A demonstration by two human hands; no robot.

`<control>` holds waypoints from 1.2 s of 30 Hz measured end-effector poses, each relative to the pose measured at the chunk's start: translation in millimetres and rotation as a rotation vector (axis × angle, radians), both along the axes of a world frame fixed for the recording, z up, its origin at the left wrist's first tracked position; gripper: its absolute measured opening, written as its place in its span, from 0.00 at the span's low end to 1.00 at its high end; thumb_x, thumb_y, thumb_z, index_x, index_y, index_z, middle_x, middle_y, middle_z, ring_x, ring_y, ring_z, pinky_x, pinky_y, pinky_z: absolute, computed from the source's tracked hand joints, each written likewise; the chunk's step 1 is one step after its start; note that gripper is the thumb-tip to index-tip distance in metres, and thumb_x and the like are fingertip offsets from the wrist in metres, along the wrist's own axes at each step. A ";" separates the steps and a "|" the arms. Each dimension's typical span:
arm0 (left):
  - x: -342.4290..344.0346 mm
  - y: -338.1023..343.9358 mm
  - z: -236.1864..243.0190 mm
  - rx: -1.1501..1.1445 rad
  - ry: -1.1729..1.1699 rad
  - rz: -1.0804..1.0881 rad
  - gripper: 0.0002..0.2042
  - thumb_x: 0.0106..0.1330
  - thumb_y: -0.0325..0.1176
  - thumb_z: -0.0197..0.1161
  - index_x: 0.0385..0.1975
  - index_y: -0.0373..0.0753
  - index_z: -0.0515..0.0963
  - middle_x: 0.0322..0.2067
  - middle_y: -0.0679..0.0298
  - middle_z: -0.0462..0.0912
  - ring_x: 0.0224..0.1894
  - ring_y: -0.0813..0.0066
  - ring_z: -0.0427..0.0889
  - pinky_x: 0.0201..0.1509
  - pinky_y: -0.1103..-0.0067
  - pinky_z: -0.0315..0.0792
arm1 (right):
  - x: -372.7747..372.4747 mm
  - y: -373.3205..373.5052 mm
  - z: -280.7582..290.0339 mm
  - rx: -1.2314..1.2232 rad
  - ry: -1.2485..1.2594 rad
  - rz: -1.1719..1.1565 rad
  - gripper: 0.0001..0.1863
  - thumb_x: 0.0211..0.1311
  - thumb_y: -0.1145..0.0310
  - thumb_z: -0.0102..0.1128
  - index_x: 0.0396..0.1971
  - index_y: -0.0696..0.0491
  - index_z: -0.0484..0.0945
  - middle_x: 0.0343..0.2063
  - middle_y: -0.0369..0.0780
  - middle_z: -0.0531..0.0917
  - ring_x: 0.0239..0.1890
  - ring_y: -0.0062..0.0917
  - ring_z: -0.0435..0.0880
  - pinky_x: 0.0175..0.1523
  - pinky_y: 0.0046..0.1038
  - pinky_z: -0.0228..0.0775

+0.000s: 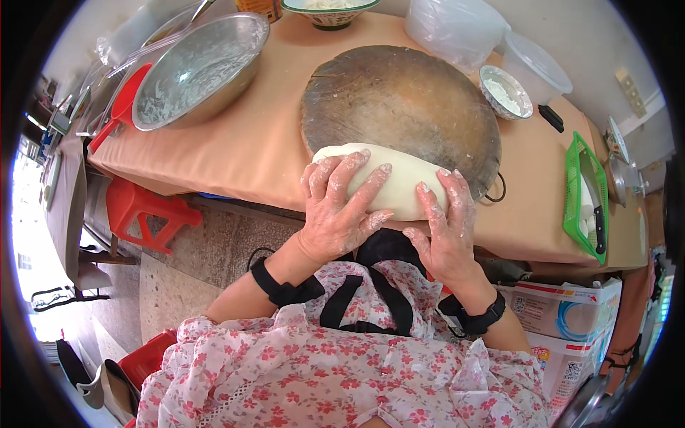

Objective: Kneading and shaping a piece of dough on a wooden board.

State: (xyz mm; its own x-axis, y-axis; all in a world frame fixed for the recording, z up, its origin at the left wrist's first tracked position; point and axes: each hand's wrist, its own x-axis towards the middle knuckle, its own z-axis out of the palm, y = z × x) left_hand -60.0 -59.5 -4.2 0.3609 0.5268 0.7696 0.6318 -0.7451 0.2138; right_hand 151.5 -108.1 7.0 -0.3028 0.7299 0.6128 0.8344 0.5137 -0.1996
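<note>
A smooth white slab of dough (pixel 384 187) lies on the near part of a round wooden board (pixel 403 93), reaching its front edge. My left hand (pixel 341 208) grips the left part of the dough, its floury fingers spread and curved over the top. My right hand (pixel 444 232) holds the right end, fingertips on the dough and thumb low at the near side. Black bands circle both wrists.
Around the board are a steel bowl (pixel 196 71), patterned bowl (pixel 328 21), flour bowl (pixel 505 91), plastic containers (pixel 453 32), black object (pixel 551 118) and green basket (pixel 576 200) with a knife (pixel 599 232). Red dipper (pixel 127 93) at left; red stool (pixel 146 214) below.
</note>
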 end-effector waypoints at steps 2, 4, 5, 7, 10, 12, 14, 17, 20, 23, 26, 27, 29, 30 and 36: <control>1.9 4.3 1.4 0.005 0.064 0.054 0.27 0.59 0.50 0.62 0.55 0.42 0.76 0.60 0.53 0.66 0.61 0.47 0.63 0.65 0.58 0.56 | 1.5 5.8 -0.1 0.006 -0.010 0.003 0.33 0.57 0.51 0.62 0.62 0.48 0.69 0.62 0.50 0.64 0.62 0.52 0.64 0.63 0.50 0.58; 3.5 11.6 6.2 0.000 0.076 0.053 0.27 0.59 0.52 0.61 0.55 0.43 0.76 0.59 0.53 0.68 0.61 0.49 0.64 0.64 0.58 0.56 | 2.4 12.4 2.6 0.015 -0.020 0.012 0.35 0.57 0.50 0.62 0.63 0.48 0.67 0.63 0.50 0.64 0.63 0.52 0.64 0.63 0.50 0.57; 4.1 16.0 9.2 -0.002 0.086 0.050 0.27 0.60 0.53 0.60 0.55 0.44 0.76 0.59 0.54 0.69 0.60 0.50 0.66 0.63 0.57 0.55 | 3.8 14.6 5.1 -0.012 -0.034 -0.001 0.36 0.56 0.49 0.62 0.64 0.48 0.66 0.63 0.50 0.64 0.62 0.52 0.64 0.62 0.50 0.57; 5.1 26.1 13.4 -0.034 0.125 0.053 0.27 0.61 0.53 0.58 0.56 0.43 0.74 0.59 0.53 0.68 0.61 0.48 0.65 0.64 0.57 0.55 | 5.9 21.9 7.5 -0.042 -0.045 -0.012 0.37 0.56 0.49 0.62 0.64 0.48 0.65 0.63 0.50 0.64 0.62 0.52 0.64 0.62 0.49 0.57; 9.4 42.1 23.6 -0.079 0.156 0.044 0.26 0.64 0.51 0.56 0.57 0.42 0.72 0.59 0.53 0.69 0.60 0.47 0.65 0.64 0.58 0.56 | 7.6 34.6 13.4 -0.059 -0.036 -0.013 0.37 0.57 0.49 0.61 0.65 0.48 0.65 0.63 0.50 0.64 0.62 0.50 0.65 0.62 0.48 0.57; 12.0 56.1 24.4 -0.108 0.151 0.043 0.24 0.64 0.49 0.56 0.55 0.42 0.73 0.57 0.54 0.69 0.60 0.50 0.66 0.63 0.59 0.57 | 8.2 44.4 15.7 -0.117 -0.040 -0.033 0.36 0.58 0.49 0.60 0.65 0.48 0.65 0.63 0.49 0.65 0.62 0.47 0.65 0.62 0.47 0.57; 17.0 71.7 28.9 -0.078 0.102 0.036 0.21 0.63 0.49 0.59 0.51 0.44 0.76 0.52 0.57 0.74 0.56 0.54 0.69 0.60 0.60 0.58 | 10.0 53.7 22.6 -0.160 -0.029 -0.041 0.35 0.60 0.49 0.58 0.65 0.48 0.65 0.62 0.49 0.66 0.63 0.47 0.65 0.63 0.47 0.57; 25.7 86.4 43.9 -0.243 0.145 0.050 0.17 0.70 0.46 0.52 0.51 0.45 0.76 0.50 0.58 0.77 0.57 0.53 0.71 0.62 0.62 0.61 | 23.0 75.8 26.1 -0.271 0.013 -0.039 0.34 0.64 0.47 0.54 0.65 0.49 0.64 0.61 0.49 0.68 0.63 0.46 0.66 0.64 0.47 0.57; 30.7 109.4 47.8 -0.419 0.170 0.022 0.17 0.71 0.48 0.50 0.50 0.45 0.78 0.49 0.57 0.79 0.56 0.51 0.72 0.61 0.61 0.64 | 31.4 95.7 34.7 -0.385 0.086 -0.006 0.33 0.67 0.44 0.47 0.65 0.51 0.64 0.59 0.50 0.71 0.63 0.46 0.68 0.65 0.46 0.58; 34.2 121.7 49.1 -0.435 0.180 0.038 0.19 0.72 0.49 0.47 0.49 0.45 0.79 0.48 0.56 0.80 0.55 0.50 0.73 0.61 0.61 0.65 | 33.8 105.1 37.9 -0.451 0.132 -0.031 0.33 0.68 0.43 0.45 0.64 0.52 0.65 0.59 0.51 0.72 0.62 0.46 0.69 0.63 0.46 0.60; 30.5 117.4 46.0 -0.470 0.182 0.019 0.19 0.72 0.49 0.48 0.51 0.45 0.78 0.49 0.55 0.79 0.55 0.50 0.72 0.61 0.61 0.64 | 29.0 99.5 35.6 -0.466 0.158 -0.027 0.33 0.68 0.44 0.47 0.64 0.52 0.65 0.58 0.51 0.73 0.62 0.46 0.69 0.64 0.45 0.60; 27.7 113.5 45.2 -0.479 0.185 -0.016 0.19 0.71 0.49 0.48 0.52 0.45 0.77 0.50 0.54 0.78 0.56 0.49 0.72 0.61 0.61 0.64 | 28.2 96.4 30.5 -0.460 0.158 -0.027 0.33 0.68 0.44 0.47 0.64 0.52 0.65 0.58 0.51 0.73 0.62 0.46 0.69 0.64 0.45 0.60; 24.8 92.1 45.5 -0.401 0.172 -0.039 0.19 0.71 0.48 0.50 0.53 0.45 0.76 0.52 0.54 0.76 0.57 0.50 0.71 0.61 0.61 0.64 | 29.4 80.1 21.6 -0.308 0.026 -0.037 0.35 0.65 0.44 0.51 0.65 0.51 0.65 0.60 0.51 0.70 0.63 0.47 0.67 0.63 0.46 0.59; 16.1 77.7 44.3 -0.332 0.162 -0.031 0.19 0.70 0.47 0.51 0.55 0.45 0.75 0.54 0.54 0.74 0.57 0.50 0.69 0.61 0.60 0.64 | 22.2 70.9 19.7 -0.299 0.027 -0.025 0.35 0.65 0.44 0.51 0.65 0.51 0.65 0.60 0.51 0.70 0.63 0.47 0.67 0.63 0.46 0.59; -8.4 13.1 12.3 -0.132 0.159 -0.059 0.29 0.61 0.47 0.64 0.61 0.43 0.69 0.66 0.47 0.58 0.65 0.37 0.56 0.67 0.51 0.56 | 6.5 3.4 10.7 -0.108 -0.073 -0.037 0.38 0.58 0.45 0.59 0.66 0.46 0.64 0.66 0.53 0.59 0.65 0.55 0.59 0.63 0.52 0.56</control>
